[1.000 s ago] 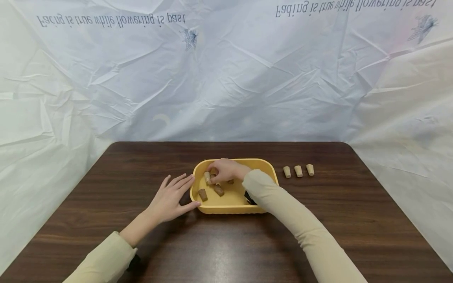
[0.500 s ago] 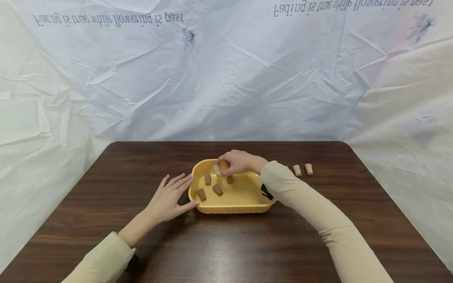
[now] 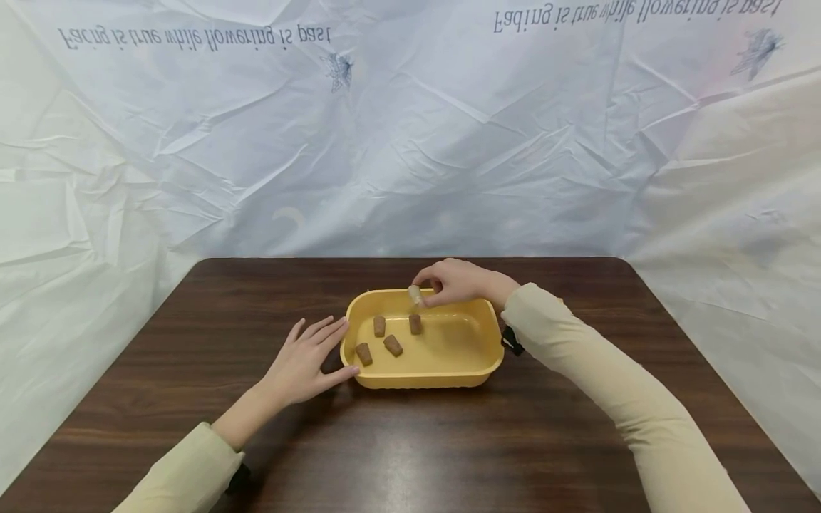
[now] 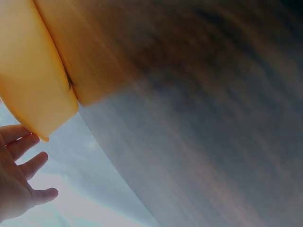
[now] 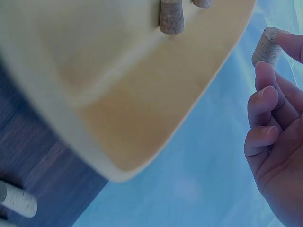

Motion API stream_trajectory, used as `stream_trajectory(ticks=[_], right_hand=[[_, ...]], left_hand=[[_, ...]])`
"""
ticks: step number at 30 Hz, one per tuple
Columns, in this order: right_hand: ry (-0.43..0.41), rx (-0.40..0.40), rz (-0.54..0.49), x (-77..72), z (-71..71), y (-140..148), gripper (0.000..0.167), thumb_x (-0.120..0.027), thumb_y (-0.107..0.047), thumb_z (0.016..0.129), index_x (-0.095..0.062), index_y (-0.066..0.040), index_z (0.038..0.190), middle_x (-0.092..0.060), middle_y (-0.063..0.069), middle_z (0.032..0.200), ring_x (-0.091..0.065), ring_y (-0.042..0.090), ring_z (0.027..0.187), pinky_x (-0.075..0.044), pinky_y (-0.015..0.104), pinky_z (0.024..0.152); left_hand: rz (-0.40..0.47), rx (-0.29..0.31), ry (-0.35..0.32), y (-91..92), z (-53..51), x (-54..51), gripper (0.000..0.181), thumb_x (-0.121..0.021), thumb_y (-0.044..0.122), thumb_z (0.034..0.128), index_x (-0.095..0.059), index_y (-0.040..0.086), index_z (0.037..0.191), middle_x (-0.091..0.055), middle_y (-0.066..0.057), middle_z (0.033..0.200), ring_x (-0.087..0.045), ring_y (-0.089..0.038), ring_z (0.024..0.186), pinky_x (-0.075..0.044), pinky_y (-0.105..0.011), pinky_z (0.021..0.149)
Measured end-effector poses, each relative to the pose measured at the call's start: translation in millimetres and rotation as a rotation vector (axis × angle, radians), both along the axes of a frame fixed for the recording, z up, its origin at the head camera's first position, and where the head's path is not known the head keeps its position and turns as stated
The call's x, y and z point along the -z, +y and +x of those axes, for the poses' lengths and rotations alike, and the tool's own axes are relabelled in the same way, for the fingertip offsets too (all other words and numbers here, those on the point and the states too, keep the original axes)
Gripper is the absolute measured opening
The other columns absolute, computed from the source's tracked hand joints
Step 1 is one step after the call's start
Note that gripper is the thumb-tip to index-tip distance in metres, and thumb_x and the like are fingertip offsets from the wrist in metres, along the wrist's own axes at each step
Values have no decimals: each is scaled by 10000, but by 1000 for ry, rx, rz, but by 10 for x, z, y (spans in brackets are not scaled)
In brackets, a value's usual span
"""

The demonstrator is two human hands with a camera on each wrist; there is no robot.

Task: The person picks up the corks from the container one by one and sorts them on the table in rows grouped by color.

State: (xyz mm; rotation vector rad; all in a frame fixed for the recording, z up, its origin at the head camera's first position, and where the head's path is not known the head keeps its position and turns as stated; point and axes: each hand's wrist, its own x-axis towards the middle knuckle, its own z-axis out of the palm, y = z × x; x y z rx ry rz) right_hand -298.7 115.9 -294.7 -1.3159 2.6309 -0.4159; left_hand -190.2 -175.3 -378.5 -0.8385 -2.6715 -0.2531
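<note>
My right hand (image 3: pixel 458 281) pinches a light cork stopper (image 3: pixel 415 295) between thumb and fingertips, above the back rim of a yellow tray (image 3: pixel 423 380). The right wrist view shows that light cork (image 5: pixel 268 47) apart from the tray. Several darker brown corks lie on the tray's floor, towards its left half; one brown cork (image 3: pixel 393 345) lies tilted, another brown cork (image 3: pixel 415 324) is just below the held one. My left hand (image 3: pixel 308 360) rests with spread, straight fingers at the tray's left end, fingertips touching the rim.
The tray stands on a dark wood-grain table (image 3: pixel 410 442). Light corks lie on the table to the right of the tray; one light cork (image 5: pixel 19 201) shows in the right wrist view, while the sleeve (image 3: pixel 545 313) covers them in the head view. A pale sheet (image 3: pixel 410 142) hangs behind.
The right hand has lifted the light cork from among the brown ones and carried it right and towards the tray's back rim. The left hand stays at the tray's left end.
</note>
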Motion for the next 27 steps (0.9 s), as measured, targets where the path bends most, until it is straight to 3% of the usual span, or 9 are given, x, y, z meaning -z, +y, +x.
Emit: stream_trajectory(ticks=[16, 27], right_hand=[[-35, 94, -83, -28, 102, 597, 370, -568, -339, 852, -567, -145, 1167, -489, -44, 573, -419, 115, 483, -383, 282, 515], [-22, 155, -118, 37, 184, 1068, 408, -586, -376, 836, -550, -156, 1178, -515, -56, 612, -448, 99, 480, -408, 289, 517]], left_hand=[[2, -1, 15, 2, -14, 10, 746, -474, 613, 792, -441, 78, 1312, -415, -55, 1323, -338, -249, 1216, -153, -526, 979], [11, 3, 22, -1, -3, 21, 739, -494, 601, 788, -455, 71, 1301, -427, -61, 1313, -349, -256, 1209, -145, -526, 982]])
